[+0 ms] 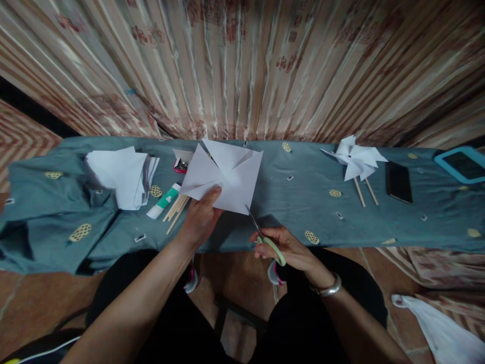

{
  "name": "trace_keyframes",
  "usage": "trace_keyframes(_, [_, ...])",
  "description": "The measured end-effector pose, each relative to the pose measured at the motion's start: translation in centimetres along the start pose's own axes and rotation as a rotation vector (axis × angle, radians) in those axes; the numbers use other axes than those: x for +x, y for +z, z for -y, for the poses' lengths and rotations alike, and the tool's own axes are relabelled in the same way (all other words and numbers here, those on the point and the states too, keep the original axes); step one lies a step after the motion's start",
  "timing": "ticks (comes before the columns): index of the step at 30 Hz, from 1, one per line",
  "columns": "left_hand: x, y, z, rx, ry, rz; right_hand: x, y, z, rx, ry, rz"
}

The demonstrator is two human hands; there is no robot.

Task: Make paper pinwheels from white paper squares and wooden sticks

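Note:
A white sheet of paper [235, 177], slit from its corners toward the middle, is pinched along its near edge by my left hand [203, 212], thumb on top. My right hand [280, 242] grips a pair of scissors [271, 246] with pale green handles. The blade tips meet the sheet's near right corner. Just left of the paper lie several wooden sticks [176, 211], a green and white tube [164, 200] and a small red box [181, 164] with dark little pieces inside.
A stack of white paper [117, 177] lies at the left on the grey-green tablecloth [295, 202]. To the right are white paper pinwheels [354, 157] on sticks, a dark phone [398, 182] and a blue-framed device [464, 164]. A curtain [242, 71] hangs behind the table.

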State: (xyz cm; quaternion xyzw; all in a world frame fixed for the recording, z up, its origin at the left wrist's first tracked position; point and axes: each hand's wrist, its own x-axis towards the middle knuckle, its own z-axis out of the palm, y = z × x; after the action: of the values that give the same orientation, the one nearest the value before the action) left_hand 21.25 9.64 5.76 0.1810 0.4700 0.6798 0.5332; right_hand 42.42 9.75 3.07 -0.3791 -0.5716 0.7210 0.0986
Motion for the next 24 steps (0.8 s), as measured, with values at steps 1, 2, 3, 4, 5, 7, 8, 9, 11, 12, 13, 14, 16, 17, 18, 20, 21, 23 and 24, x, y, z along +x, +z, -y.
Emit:
trace_keyframes(1, [-0.1, 0.1, 0.0, -0.007, -0.011, 0.006, 0.0, 0.1, 0.1, 0.005, -0.007, -0.001])
trace_keyframes(2, [-0.1, 0.1, 0.0, -0.011, -0.018, 0.012, 0.0, 0.1, 0.3, 0.009, -0.014, -0.002])
trace_keyframes(3, [-0.1, 0.2, 0.1, -0.014, -0.025, 0.016, 0.0, 0.2, 0.4, 0.013, -0.022, -0.002])
trace_keyframes(4, [-0.1, 0.2, 0.2, -0.017, -0.035, 0.019, 0.0, 0.2, 0.6, 0.017, -0.029, -0.001])
trace_keyframes(5, [-0.2, 0.2, 0.3, -0.022, -0.044, 0.022, 0.0, 0.3, 0.7, 0.024, -0.031, -0.002])
trace_keyframes(7, [-0.2, 0.3, 0.4, -0.038, -0.046, 0.023, 0.0, 0.3, 0.9, 0.043, -0.022, -0.003])
trace_keyframes(8, [-0.3, 0.3, 0.5, -0.048, -0.045, 0.022, 0.1, 0.3, 0.9, 0.052, -0.017, -0.003])
trace_keyframes(9, [-0.3, 0.3, 0.5, -0.054, -0.043, 0.024, 0.1, 0.3, 1.0, 0.062, -0.014, -0.003])
trace_keyframes(11, [-0.4, 0.3, 0.6, -0.053, -0.034, 0.032, 0.1, 0.3, 1.0, 0.073, -0.013, -0.002])
trace_keyframes(12, [-0.5, 0.3, 0.7, -0.051, -0.033, 0.037, 0.1, 0.4, 1.0, 0.072, -0.013, -0.003])
trace_keyframes(13, [-0.5, 0.4, 0.7, -0.053, -0.030, 0.043, 0.1, 0.4, 1.0, 0.071, -0.012, -0.005])
trace_keyframes(14, [-0.5, 0.4, 0.8, -0.059, -0.027, 0.045, 0.1, 0.4, 1.1, 0.070, -0.010, -0.008])
trace_keyframes(16, [-0.6, 0.5, 0.8, -0.078, -0.031, 0.039, 0.1, 0.4, 1.2, 0.074, -0.005, -0.014])
trace_keyframes(17, [-0.6, 0.6, 0.8, -0.085, -0.035, 0.034, 0.1, 0.5, 1.2, 0.080, -0.004, -0.015])
trace_keyframes(18, [-0.6, 0.7, 0.8, -0.088, -0.039, 0.031, 0.1, 0.5, 1.3, 0.085, -0.004, -0.015])
trace_keyframes(20, [-0.7, 0.9, 0.7, -0.085, -0.046, 0.033, 0.1, 0.5, 1.3, 0.092, -0.007, -0.020])
trace_keyframes(21, [-0.7, 0.9, 0.7, -0.084, -0.044, 0.036, 0.1, 0.5, 1.3, 0.094, -0.010, -0.022])
trace_keyframes(23, [-0.8, 1.1, 0.6, -0.084, -0.033, 0.047, 0.1, 0.4, 1.2, 0.097, -0.016, -0.022])
trace_keyframes(24, [-0.8, 1.1, 0.6, -0.081, -0.029, 0.053, 0.2, 0.4, 1.1, 0.097, -0.017, -0.020])
